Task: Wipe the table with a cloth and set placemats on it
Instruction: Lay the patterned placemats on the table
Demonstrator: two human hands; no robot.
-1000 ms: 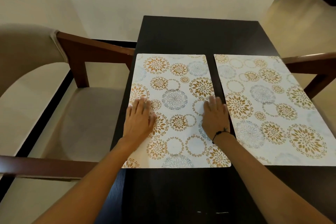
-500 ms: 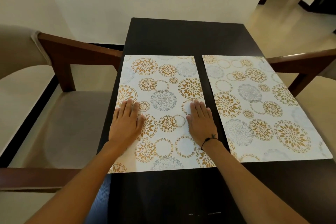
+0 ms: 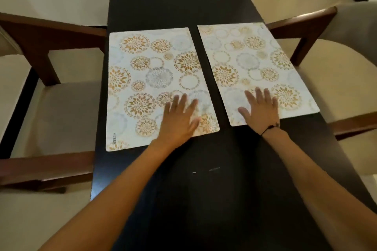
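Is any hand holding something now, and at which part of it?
Nothing is held. The left hand lies flat on the left placemat near its front right corner; the right hand lies flat on the right placemat.

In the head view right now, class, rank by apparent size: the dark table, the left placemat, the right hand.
1. dark table
2. left placemat
3. right hand
The hand sits nearer the camera, yet looks smallest.
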